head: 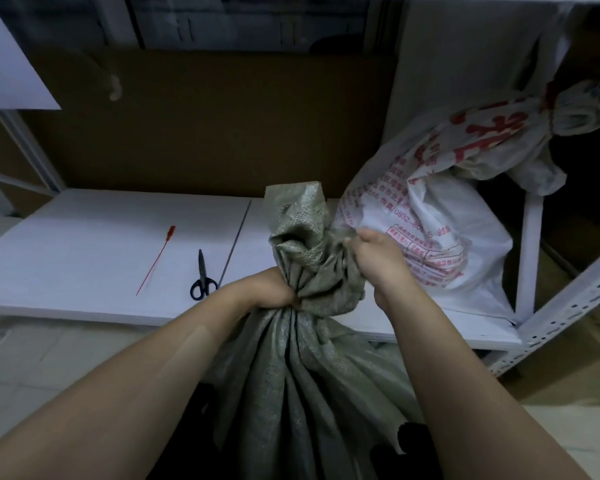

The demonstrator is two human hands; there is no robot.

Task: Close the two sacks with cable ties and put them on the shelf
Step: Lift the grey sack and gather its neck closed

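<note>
**White shelf, one sack up, the other neck in hand**

White shelf board (84, 237) runs across my view, with brown cardboard (205, 126) behind it and a white upright (530, 254) at its right end. The white printed sack (447, 220) already lies on the right part of that board. Its neck looks cinched near the top, but I cannot make out a tie there.

The green woven sack (291, 375) stands below and in front of the shelf edge, between the two forearms, and its gathered mouth rises above the board. The left hand (274, 289) grips the bunched neck. Its fingers are curled round the cloth and mostly hidden by it. The right hand (378, 254) sits just above and to the right, with its fingers curled into the loose fabric of the mouth and pinching a fold. The fingertips are buried in the weave, so I cannot tell more.

A red cable tie (155, 261) lies loose on the board, well to the left of the sack. The black scissors (203, 277) lie just beside it, nearer the sack.

I judge this to be the gathering step on the second sack, with the neck collected but nothing round it yet. Next, I would hold the neck tight with one hand alone and free the other to reach for the tie. The tie then has to go round under the bunched mouth and be drawn snug. The risk I see is the stiff weave springing open once the grip is down to one hand.
</note>
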